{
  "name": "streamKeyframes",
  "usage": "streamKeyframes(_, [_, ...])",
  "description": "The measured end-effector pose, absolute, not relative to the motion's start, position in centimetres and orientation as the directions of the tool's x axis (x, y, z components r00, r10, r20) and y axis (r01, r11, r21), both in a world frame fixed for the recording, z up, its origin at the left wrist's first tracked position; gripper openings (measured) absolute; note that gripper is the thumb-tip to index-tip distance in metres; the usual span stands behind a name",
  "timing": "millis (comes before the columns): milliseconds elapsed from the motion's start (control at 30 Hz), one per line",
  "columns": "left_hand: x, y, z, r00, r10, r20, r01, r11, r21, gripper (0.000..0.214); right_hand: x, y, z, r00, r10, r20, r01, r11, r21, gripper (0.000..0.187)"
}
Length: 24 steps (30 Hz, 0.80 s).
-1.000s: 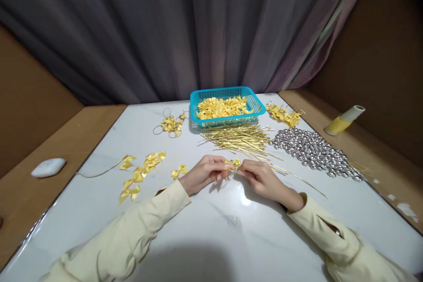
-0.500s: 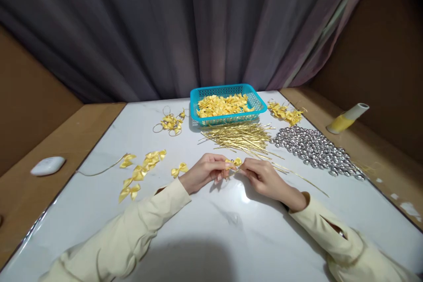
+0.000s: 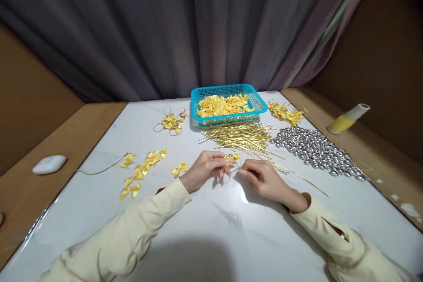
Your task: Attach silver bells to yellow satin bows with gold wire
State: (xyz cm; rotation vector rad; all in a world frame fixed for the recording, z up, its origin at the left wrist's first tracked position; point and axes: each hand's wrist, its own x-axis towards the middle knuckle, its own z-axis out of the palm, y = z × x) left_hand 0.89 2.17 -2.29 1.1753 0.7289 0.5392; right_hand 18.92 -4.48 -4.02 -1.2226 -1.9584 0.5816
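Observation:
My left hand (image 3: 205, 169) pinches a small yellow ribbon bow (image 3: 233, 158) between thumb and fingers at the middle of the white table (image 3: 211, 233). A thin gold wire loop hangs from the bow toward my right hand (image 3: 261, 176), whose fingertips are pressed together on the wire's end just right of the bow. Both hands rest low on the tabletop. Just beyond them lies a heap of gold wire strips (image 3: 241, 137).
A turquoise basket (image 3: 228, 116) of yellow bows stands at the back. Silver beads (image 3: 313, 150) are piled at the right, finished bows (image 3: 286, 113) behind them and another cluster (image 3: 172, 122) left of the basket. Loose bows (image 3: 142, 169) lie at the left. A white device (image 3: 49, 164) and a spool (image 3: 346, 119) sit on the wooden ledges.
My hands have drawn slightly apart; the bow has stayed with my left hand and tilted up, and a wire loop now shows between the hands.

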Motion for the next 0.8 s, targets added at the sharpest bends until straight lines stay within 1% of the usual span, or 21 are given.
streamKeyframes(100, [0.99,2.1,-2.31,0.635,0.745,-0.206,-0.017,0.281,0.96,0.019,18.7,-4.61,-3.79,-0.254,0.918,0.305,0.55,0.397,-0.735,0.024])
streamKeyframes(233, [1.05,2.13,-2.46,0.611,0.77,-0.183,-0.03,0.253,0.967,0.019,18.37,-4.82,-3.65,-0.242,0.914,0.325,0.55,0.405,-0.731,0.021])
streamKeyframes(267, [1.05,2.15,-2.5,0.606,0.775,-0.179,-0.033,0.249,0.968,0.019,18.31,-4.83,-3.61,-0.22,0.92,0.325,0.546,0.392,-0.74,0.021])
streamKeyframes(333, [1.02,2.21,-2.57,0.598,0.782,-0.173,-0.036,0.242,0.97,0.018,18.24,-4.78,-3.53,-0.143,0.948,0.283,0.506,0.316,-0.803,0.022])
streamKeyframes(400, [0.99,2.24,-2.62,0.597,0.784,-0.17,-0.036,0.238,0.971,0.018,18.26,-4.63,-3.43,-0.035,0.98,0.194,0.401,0.192,-0.896,0.025])
streamKeyframes(467, [0.96,2.25,-2.66,0.599,0.783,-0.169,-0.035,0.236,0.971,0.019,18.33,-4.44,-3.33,0.036,0.994,0.102,0.253,0.09,-0.963,0.027])
streamKeyframes(533, [0.94,2.28,-2.71,0.598,0.783,-0.169,-0.035,0.236,0.971,0.019,18.44,-4.29,-3.31,0.049,0.998,0.042,0.113,0.036,-0.993,0.028])
streamKeyframes(600, [0.91,2.32,-2.76,0.59,0.79,-0.167,-0.039,0.234,0.971,0.019,18.53,-4.21,-3.42,0.008,1.0,-0.002,0.028,-0.002,-1.0,0.028])
streamKeyframes(633, [0.91,2.35,-2.8,0.585,0.794,-0.164,-0.043,0.232,0.972,0.019,18.57,-4.2,-3.51,-0.022,0.999,-0.024,0.017,-0.023,-1.0,0.028])
streamKeyframes(700, [0.89,2.39,-2.87,0.577,0.801,-0.156,-0.052,0.226,0.973,0.019,18.62,-4.18,-3.75,-0.073,0.996,-0.059,0.053,-0.055,-0.997,0.028])
streamKeyframes(800, [0.9,2.43,-2.92,0.574,0.806,-0.145,-0.062,0.22,0.974,0.02,18.68,-4.16,-4.03,-0.08,0.995,-0.062,0.133,-0.051,-0.99,0.026])
